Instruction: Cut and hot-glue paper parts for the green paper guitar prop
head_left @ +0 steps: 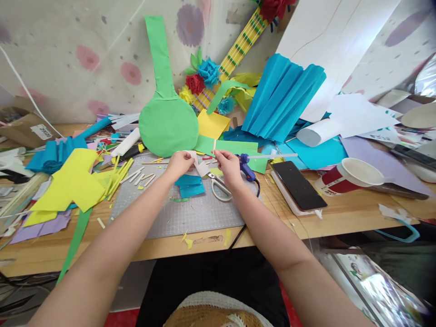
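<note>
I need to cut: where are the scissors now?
In the head view the scissors lie on the grey cutting mat, just under the right hand, with a blue paper piece to their left and the blue glue gun to their right.

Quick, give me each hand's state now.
Left hand: closed, pinching the white paper strip.
Right hand: closed, pinching a thin pale stick.

I am seeing the left hand [180,164] and the right hand [229,167] showing bare, with bare forearms behind them. At six o'clock the person is wearing black cloth [211,272]; below it a knitted piece [214,311] in cream and tan bands is showing.
</note>
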`<state>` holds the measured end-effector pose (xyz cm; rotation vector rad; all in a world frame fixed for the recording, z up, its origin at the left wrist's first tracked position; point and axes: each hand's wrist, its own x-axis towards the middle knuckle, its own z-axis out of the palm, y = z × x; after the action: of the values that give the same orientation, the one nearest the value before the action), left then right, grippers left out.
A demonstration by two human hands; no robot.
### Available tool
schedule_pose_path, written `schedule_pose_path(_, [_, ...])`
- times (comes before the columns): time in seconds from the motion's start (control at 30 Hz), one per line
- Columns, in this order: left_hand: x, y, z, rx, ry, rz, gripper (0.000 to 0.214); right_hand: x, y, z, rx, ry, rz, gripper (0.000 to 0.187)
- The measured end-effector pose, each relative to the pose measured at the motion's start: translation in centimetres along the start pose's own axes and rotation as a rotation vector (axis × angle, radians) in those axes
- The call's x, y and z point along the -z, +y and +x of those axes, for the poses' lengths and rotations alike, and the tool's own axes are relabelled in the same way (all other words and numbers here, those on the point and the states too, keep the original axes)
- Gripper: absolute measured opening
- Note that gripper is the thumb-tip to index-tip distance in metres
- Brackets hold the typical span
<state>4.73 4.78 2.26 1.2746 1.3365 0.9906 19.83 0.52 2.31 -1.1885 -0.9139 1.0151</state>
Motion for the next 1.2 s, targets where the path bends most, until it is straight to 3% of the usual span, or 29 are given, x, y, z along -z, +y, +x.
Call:
schedule_pose_path(0.1, [1.2, -0.9, -2.8, 0.013, -0.05, -0.104, 0.009, -0.3, 0.2, -0.3, 0.036, -0.06, -0.053, 0.029])
schedule_pose_path(0.2, [1.9, -1.7, -4.4, -0.061, -0.057, -0.201, 0.012, -0.8, 0.4, -0.9, 0.141, -0.124, -0.135, 0.022])
schedule_pose_path(0.37, [1.9, -2.5, -4.8, -0.098, 0.002, -0.287, 0.021, -1.7, 1.1, -1.5, 0.292, -0.323, -0.26, 0.016])
schedule_pose_path(0.53, [1.9, -2.8, -4.9, -0.068, -0.039, -0.286, 0.027, -1.7, 2.0, -1.5, 0.369, -0.47, -0.506, 0.021])
schedule_pose_path(0.8, [2.6, -3.2, -5.1, -0.085, -0.111, -0.242, 0.031, -1.6, 1.8, -1.8, 0.511, -0.499, -0.746, 0.016])
schedule_pose_path(1.2, [2.3, -3.1, -5.3, -0.081, -0.095, -0.202, 0.031, -2.0, 1.3, -2.1, 0.588, -0.444, -0.94, 0.019])
